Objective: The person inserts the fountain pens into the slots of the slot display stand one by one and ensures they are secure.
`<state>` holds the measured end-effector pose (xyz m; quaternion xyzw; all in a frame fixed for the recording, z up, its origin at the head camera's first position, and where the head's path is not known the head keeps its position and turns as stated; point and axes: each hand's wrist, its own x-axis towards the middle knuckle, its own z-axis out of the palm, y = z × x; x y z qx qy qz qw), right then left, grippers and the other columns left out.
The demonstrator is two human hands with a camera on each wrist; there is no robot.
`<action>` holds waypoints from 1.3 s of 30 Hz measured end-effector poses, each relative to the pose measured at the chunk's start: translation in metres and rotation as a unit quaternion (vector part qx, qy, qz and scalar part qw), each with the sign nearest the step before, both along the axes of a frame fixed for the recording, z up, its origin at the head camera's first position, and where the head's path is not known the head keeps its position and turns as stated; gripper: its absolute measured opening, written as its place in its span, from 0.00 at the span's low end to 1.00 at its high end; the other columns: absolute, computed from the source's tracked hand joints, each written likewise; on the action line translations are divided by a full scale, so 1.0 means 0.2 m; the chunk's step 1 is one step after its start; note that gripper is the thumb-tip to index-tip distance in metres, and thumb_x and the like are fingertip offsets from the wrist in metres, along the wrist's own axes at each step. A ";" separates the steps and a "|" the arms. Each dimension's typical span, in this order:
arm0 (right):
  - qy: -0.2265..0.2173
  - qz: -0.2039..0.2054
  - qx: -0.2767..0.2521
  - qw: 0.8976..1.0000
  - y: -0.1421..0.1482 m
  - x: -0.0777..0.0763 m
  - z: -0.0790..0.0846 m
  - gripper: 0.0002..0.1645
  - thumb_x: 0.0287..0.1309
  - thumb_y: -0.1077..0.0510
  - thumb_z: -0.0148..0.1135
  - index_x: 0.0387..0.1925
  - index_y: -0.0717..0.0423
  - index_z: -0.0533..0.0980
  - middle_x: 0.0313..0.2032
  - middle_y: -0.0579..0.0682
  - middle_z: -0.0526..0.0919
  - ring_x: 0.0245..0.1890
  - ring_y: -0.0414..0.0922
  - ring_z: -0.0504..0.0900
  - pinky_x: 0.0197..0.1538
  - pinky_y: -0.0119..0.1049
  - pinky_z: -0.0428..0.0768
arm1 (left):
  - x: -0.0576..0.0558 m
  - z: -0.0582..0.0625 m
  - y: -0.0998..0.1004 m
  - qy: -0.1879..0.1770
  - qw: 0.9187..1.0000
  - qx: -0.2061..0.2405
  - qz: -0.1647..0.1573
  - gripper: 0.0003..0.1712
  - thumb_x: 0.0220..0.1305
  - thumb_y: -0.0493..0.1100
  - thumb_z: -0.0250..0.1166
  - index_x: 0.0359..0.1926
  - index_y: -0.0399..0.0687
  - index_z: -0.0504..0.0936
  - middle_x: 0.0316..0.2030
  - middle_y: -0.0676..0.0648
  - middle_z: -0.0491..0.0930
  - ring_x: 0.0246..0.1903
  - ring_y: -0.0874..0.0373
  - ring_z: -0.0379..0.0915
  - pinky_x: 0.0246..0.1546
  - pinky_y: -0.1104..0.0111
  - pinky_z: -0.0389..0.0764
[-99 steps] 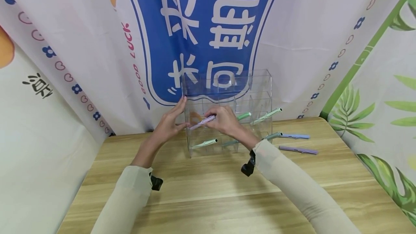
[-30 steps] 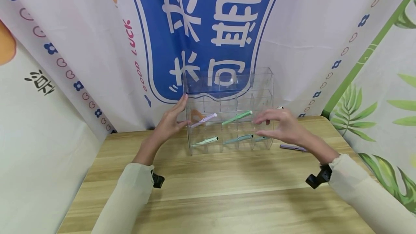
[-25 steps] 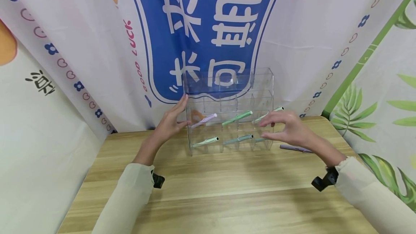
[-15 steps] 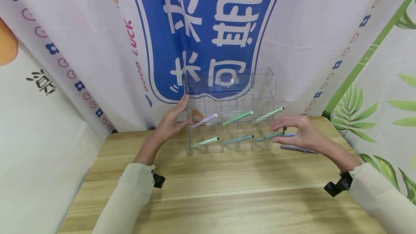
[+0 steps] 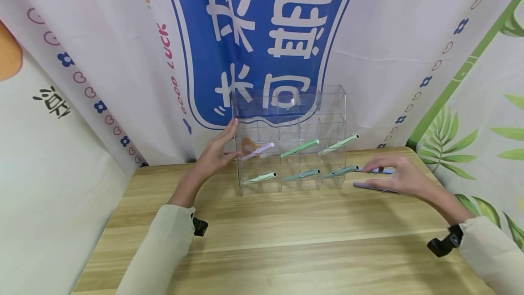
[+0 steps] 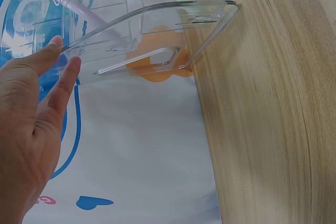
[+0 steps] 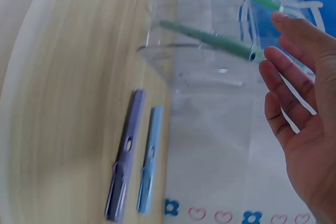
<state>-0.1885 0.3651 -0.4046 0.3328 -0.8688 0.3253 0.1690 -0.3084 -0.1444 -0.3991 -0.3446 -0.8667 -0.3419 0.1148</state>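
A clear acrylic pen rack with tiers of compartments stands at the back of the table. My left hand rests on its left side, thumb and fingers fairly straight at the panel's edge. Six slots hold tilted pens: a lilac pen, a green pen and a pale green pen above; a mint pen and two grey-green ones below. My right hand, relaxed and holding nothing, hovers over a purple pen and a light blue pen lying right of the rack.
The wooden table spreads out in front of the rack. Directly behind hangs a printed cloth, close to the rack's back. Another leaf-patterned cloth borders the right side.
My right hand placed the lilac pen in the left slot, let go of it, and has moved right to above the loose pens. The left hand has stayed at the rack.
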 end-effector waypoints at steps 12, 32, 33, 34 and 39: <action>-0.021 -0.061 0.047 0.997 0.20 -0.01 -0.12 0.20 0.43 0.63 0.87 0.38 0.42 0.90 0.38 0.41 0.91 0.37 0.33 0.85 0.38 0.23 0.82 | 0.00 0.00 0.00 -0.003 1.000 0.003 -0.002 0.58 0.60 0.24 0.75 0.83 0.37 0.50 0.83 0.39 0.44 0.79 0.39 0.55 0.67 0.54 0.81; -0.050 -0.059 0.071 0.994 0.42 -0.03 -0.33 0.18 0.42 0.65 0.87 0.38 0.51 0.91 0.39 0.43 0.92 0.42 0.28 0.85 0.40 0.19 0.82 | 0.01 0.02 0.01 -0.009 1.000 0.006 -0.003 0.58 0.60 0.24 0.74 0.84 0.38 0.50 0.83 0.39 0.44 0.79 0.38 0.54 0.68 0.52 0.80; -0.047 -0.062 0.078 0.994 0.42 -0.02 -0.33 0.19 0.42 0.65 0.87 0.39 0.50 0.91 0.39 0.42 0.92 0.43 0.28 0.85 0.40 0.19 0.81 | 0.01 0.02 0.01 -0.009 1.000 0.006 -0.004 0.58 0.60 0.24 0.74 0.84 0.38 0.50 0.83 0.39 0.44 0.79 0.38 0.54 0.68 0.51 0.80; -0.047 -0.065 0.082 0.993 0.43 -0.02 -0.34 0.19 0.42 0.65 0.87 0.39 0.49 0.91 0.39 0.42 0.92 0.43 0.29 0.85 0.40 0.18 0.81 | 0.01 0.02 0.01 -0.009 1.000 0.007 -0.005 0.59 0.60 0.24 0.74 0.84 0.39 0.49 0.83 0.39 0.44 0.79 0.38 0.54 0.68 0.50 0.80; -0.062 -0.073 0.083 0.992 0.45 -0.02 -0.38 0.18 0.44 0.64 0.86 0.40 0.48 0.91 0.40 0.42 0.91 0.42 0.28 0.84 0.39 0.19 0.81 | 0.01 0.01 0.01 -0.011 1.000 0.009 -0.008 0.59 0.61 0.24 0.74 0.84 0.41 0.48 0.83 0.38 0.44 0.79 0.37 0.54 0.68 0.48 0.79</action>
